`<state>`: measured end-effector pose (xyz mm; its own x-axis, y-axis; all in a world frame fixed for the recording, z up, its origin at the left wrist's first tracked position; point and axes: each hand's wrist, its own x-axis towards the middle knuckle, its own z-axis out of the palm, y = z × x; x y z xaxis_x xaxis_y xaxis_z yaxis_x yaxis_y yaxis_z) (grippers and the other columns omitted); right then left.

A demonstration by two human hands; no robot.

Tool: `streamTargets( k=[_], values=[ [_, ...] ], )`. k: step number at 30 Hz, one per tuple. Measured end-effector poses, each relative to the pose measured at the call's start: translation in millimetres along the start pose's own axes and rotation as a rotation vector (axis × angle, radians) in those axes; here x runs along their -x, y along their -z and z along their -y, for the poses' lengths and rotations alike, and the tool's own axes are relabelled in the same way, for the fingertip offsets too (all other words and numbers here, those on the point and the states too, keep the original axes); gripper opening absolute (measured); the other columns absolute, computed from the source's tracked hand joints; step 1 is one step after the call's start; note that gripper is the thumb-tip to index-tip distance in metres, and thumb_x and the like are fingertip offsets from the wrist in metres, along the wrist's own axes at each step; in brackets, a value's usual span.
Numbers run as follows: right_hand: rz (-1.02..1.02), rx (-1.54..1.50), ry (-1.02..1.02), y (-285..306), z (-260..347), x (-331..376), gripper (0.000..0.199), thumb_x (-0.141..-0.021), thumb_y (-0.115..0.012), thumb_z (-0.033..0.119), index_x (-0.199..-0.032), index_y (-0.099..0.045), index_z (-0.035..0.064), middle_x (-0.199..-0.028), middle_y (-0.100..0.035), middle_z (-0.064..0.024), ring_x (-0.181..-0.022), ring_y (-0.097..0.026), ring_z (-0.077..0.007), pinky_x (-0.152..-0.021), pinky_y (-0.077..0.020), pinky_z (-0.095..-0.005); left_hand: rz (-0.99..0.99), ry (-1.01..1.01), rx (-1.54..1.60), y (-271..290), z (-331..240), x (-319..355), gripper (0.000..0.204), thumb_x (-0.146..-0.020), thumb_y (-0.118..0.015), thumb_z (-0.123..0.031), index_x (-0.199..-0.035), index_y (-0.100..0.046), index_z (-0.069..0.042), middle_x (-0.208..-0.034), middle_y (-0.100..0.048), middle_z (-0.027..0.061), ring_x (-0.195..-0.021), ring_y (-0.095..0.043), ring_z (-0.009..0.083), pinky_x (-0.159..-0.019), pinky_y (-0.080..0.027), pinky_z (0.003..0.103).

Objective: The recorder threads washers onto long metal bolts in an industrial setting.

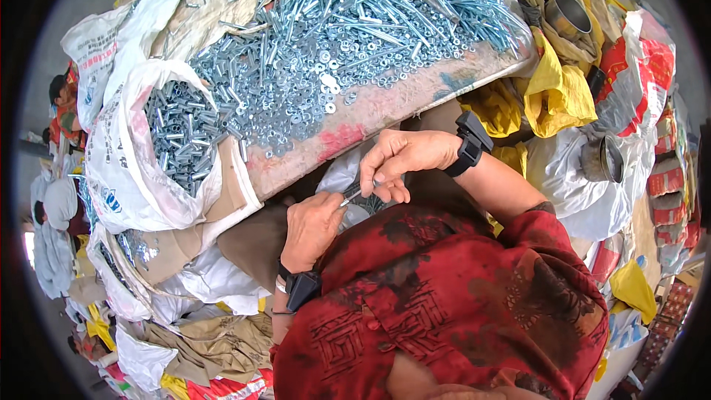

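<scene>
In front of my body, above my lap, my two hands are close together. My left hand (315,228) is closed on a slim metal bolt (346,200), whose bright shaft points toward the other hand. My right hand (400,163) is pinched near the bolt's far end; whatever lies between its thumb and fingertips is too small to tell. Beyond them, a sloping board (363,115) carries loose washers (326,85) and nuts, with a heap of long threaded rods (370,7) behind. To the left, a white sack (111,170) stands open, filled with short metal sleeves (181,130).
Yellow sacks (555,96) and a metal cup (569,13) are at the right, with another metal cup (601,159) nearer. Cardboard (167,252) and brown cloth (215,348) lie at the lower left. The board's front edge runs just beyond my hands.
</scene>
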<state>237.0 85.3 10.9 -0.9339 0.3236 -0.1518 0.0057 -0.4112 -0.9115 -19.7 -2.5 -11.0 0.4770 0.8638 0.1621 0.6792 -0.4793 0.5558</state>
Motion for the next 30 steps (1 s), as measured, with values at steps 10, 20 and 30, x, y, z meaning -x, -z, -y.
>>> streamTargets(
  k=[10, 20, 30],
  values=[
    [-1.200, 1.805, 0.070, 84, 13, -7, 0.015, -0.086, -0.059, 0.011, -0.101, -0.063, 0.0076, -0.090, -0.060, -0.0137, -0.077, -0.065, -0.0324, -0.064, -0.0529, -0.0399, 0.118, 0.389, 0.949, -4, 7, 0, 0.011, -0.093, -0.066, -0.011, -0.095, -0.067, -0.001, -0.074, -0.059, -0.0024, -0.064, -0.052, 0.0044, -0.057, -0.044, 0.023],
    [-1.198, 1.854, -0.012, 71, 20, -19, 0.015, -0.078, -0.056, 0.006, -0.091, -0.055, -0.0020, -0.086, -0.059, -0.0187, -0.081, -0.065, -0.0321, -0.065, -0.0545, -0.0417, 0.060, 0.629, 0.949, 7, -2, -6, 0.007, -0.091, -0.065, -0.009, -0.092, -0.065, -0.002, -0.070, -0.059, -0.0010, -0.058, -0.053, 0.0050, -0.051, -0.039, 0.020],
    [-0.653, 0.865, 0.647, -14, 24, 0, 0.011, -0.095, -0.059, 0.010, -0.101, -0.060, 0.0003, -0.083, -0.063, -0.0098, -0.071, -0.066, -0.0219, -0.059, -0.0523, -0.0331, 0.130, 0.434, 0.722, 1, -39, -14, 0.005, -0.091, -0.064, -0.006, -0.088, -0.062, -0.002, -0.064, -0.053, -0.0037, -0.055, -0.046, 0.0033, -0.051, -0.035, 0.021]
  ],
)
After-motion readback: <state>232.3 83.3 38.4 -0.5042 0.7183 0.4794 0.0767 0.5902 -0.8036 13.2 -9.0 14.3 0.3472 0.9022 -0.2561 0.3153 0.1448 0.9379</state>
